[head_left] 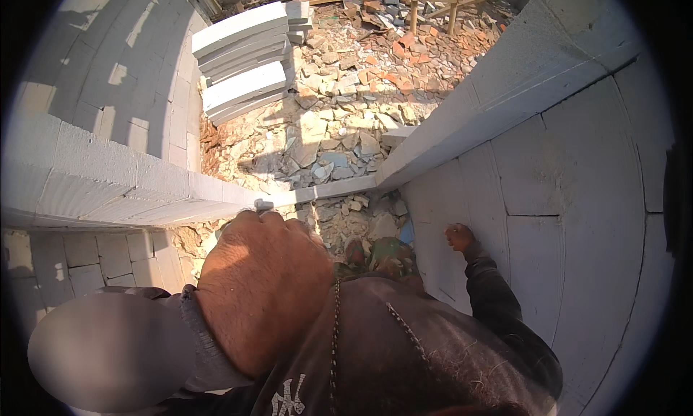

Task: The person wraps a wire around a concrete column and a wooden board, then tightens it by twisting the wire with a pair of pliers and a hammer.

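Note:
My left hand (263,282) is raised close in front of my chest, its back toward me and its fingers curled closed. A small grey piece (264,204) shows just beyond the knuckles; whether the hand holds it, I cannot tell. Farther right, my right hand (459,237) hangs low beside the grey block wall (462,192), fingers curled in. What lies inside that hand, if anything, is hidden. From the picture I cannot tell whether it touches the wall.
A low course of blocks (328,191) crosses in front of me between two light block walls. Stacked white blocks (242,51) stand at the far left. Broken stone rubble (332,120) covers the ground, with red brick pieces (404,48) and wooden poles (414,8) behind.

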A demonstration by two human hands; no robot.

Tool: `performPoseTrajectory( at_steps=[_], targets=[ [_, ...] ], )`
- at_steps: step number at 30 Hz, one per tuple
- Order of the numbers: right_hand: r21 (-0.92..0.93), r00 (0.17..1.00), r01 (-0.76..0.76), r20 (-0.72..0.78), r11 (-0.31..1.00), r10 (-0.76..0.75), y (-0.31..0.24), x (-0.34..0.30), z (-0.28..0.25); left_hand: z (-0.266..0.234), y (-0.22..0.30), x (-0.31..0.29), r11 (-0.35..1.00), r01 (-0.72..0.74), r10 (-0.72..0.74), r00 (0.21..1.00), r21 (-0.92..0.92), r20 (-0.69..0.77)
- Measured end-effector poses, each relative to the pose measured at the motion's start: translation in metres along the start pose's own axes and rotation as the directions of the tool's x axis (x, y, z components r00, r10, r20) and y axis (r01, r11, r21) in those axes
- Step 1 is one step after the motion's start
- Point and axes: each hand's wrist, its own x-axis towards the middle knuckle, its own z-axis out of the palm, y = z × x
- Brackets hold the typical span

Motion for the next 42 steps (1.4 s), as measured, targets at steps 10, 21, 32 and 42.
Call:
performPoseTrajectory(
  at_steps=[10,21,32,42],
  targets=[
    [0.229,0.951,-0.304,0.018,0.925,0.308,0.054,0.008,0.061,0.123,-0.126,0.011,0.725,0.257,-0.457,0.873,-0.639,-0.168],
    [-0.495,0.927,0.304,0.350,0.814,-0.133,0.012,0.091,0.083,0.214,-0.242,0.208,0.433,0.224,-0.458,0.889,-0.873,0.001],
    [0.261,0.997,0.037,-0.076,0.965,-0.018,-0.177,0.083,0.108,0.413,-0.347,0.360,-0.097,0.375,-0.418,0.825,-0.922,0.380],
    [0.259,0.830,0.107,-0.555,0.960,0.057,-0.195,0.082,0.171,0.507,-0.394,0.379,-0.302,0.670,-0.137,0.674,-0.679,0.726]
  ],
)
